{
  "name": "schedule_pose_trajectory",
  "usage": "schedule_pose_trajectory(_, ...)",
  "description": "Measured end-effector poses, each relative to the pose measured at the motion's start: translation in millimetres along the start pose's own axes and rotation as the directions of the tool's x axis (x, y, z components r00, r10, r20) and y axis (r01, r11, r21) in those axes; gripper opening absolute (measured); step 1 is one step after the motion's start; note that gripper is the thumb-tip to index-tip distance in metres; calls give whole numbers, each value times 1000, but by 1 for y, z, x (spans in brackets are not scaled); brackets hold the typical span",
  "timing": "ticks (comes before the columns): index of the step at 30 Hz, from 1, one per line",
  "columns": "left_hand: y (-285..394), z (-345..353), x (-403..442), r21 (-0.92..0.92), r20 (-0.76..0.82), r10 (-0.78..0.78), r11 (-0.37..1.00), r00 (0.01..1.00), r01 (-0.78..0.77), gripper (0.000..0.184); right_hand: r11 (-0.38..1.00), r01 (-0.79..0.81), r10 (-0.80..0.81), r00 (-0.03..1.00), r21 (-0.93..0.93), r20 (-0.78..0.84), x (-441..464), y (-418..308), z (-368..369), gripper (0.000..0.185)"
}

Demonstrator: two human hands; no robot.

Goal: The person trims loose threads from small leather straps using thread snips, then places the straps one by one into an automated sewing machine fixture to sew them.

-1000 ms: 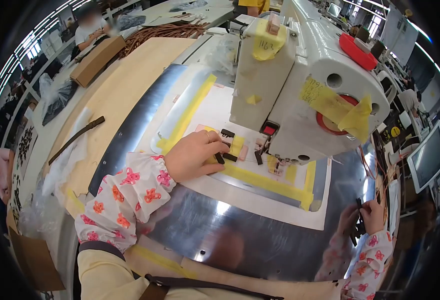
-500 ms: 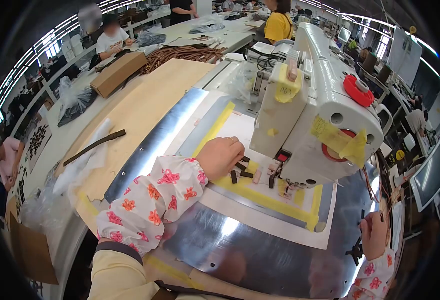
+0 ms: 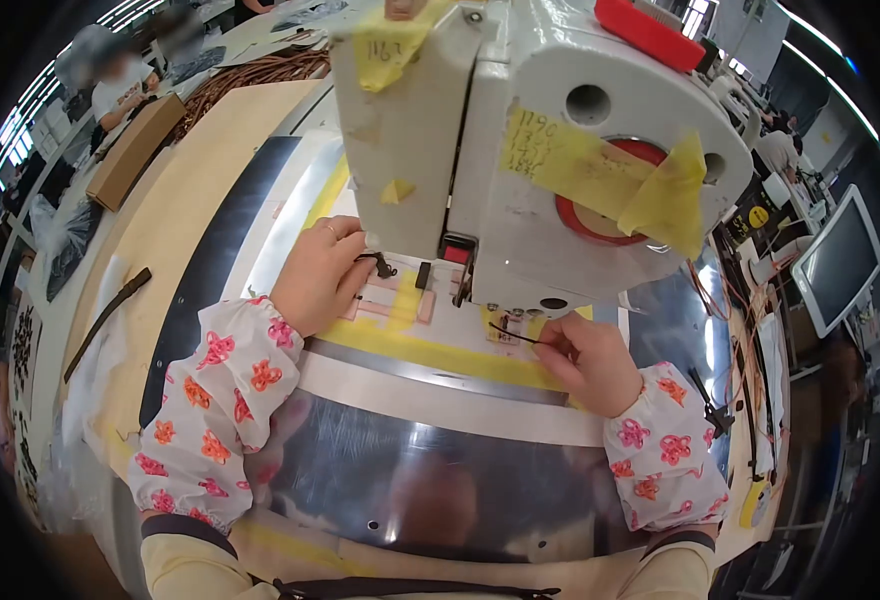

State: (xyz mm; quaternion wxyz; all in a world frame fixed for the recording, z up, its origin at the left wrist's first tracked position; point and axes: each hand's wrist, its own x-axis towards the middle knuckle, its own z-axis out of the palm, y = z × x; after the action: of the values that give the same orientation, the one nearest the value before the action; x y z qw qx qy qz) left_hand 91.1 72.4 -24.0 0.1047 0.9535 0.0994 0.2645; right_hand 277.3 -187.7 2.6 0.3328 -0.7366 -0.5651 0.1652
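Observation:
My left hand (image 3: 322,278) is closed beside the sewing machine head (image 3: 600,190), with small dark pieces (image 3: 384,266) at its fingertips. What lies under its palm is hidden. My right hand (image 3: 592,362) pinches one end of a thin dark strip (image 3: 516,335), whose other end points in under the machine's needle area. Both hands are over a white template (image 3: 460,318) edged with yellow tape. One short dark piece (image 3: 423,275) lies on it, between the hands. Flowered sleeve covers are on both forearms.
A shiny metal plate (image 3: 440,480) extends in front of the template. More dark pieces (image 3: 720,418) lie by my right forearm. A screen (image 3: 840,262) stands at right. On the left are a dark strap (image 3: 108,322) and a cardboard box (image 3: 137,150); a person sits behind.
My right hand has come from the plate's right edge to the needle area, now with a thin strip. My left hand now has dark pieces at its fingertips. The view has moved closer to the machine.

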Motion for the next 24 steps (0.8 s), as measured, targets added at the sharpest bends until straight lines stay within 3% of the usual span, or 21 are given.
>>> schedule_pose_trajectory(2,22,-2,2,21,-18,28,999,999,-27,26,997,53,-57,996,-61,-67,-4,8,3,9)
schedule_pose_trajectory(3,36,-1,4,-37,50,55,998,997,-53,28,998,39,-43,997,-58,-69,-5,11,4,9)
schedule_pose_trajectory(4,48,4,7,-98,114,82,993,990,-71,29,982,125,-138,986,-145,-90,-5,14,3,9)
schedule_pose_trajectory(5,54,13,9,-96,65,220,972,973,-213,31,949,211,-238,966,-234,-97,-4,17,3,9)
schedule_pose_trajectory(6,58,22,12,-103,64,219,972,974,-212,31,950,205,-233,968,-237,-94,-3,18,3,9)
schedule_pose_trajectory(8,63,36,22,-70,209,177,984,962,-166,32,912,331,-373,915,-242,-155,0,20,5,9)
schedule_pose_trajectory(10,69,32,29,-148,265,127,985,956,-89,31,914,324,-365,920,-246,-143,0,24,4,9)
schedule_pose_trajectory(12,76,30,34,-206,402,-134,951,906,232,28,919,312,-351,926,-242,-137,-2,29,5,10)
schedule_pose_trajectory(13,73,34,30,-206,409,-134,950,903,235,28,926,301,-336,931,-227,-139,-1,30,5,10)
schedule_pose_trajectory(15,62,45,18,-64,82,89,994,993,-83,26,934,292,-324,936,-208,-139,-1,31,3,10)
schedule_pose_trajectory(16,57,44,17,-64,85,88,995,993,-82,26,945,270,-296,946,-184,-131,-1,30,1,9)
schedule_pose_trajectory(18,48,40,15,139,171,321,928,931,-345,26,956,245,-266,957,-161,-120,-2,29,-1,9)
schedule_pose_trajectory(22,56,29,12,108,190,341,925,921,-365,25,949,265,-286,952,-168,-111,0,30,-3,8)
schedule_pose_trajectory(24,58,28,8,6,90,357,933,930,-359,28,946,273,-292,952,-173,-93,1,30,-4,8)
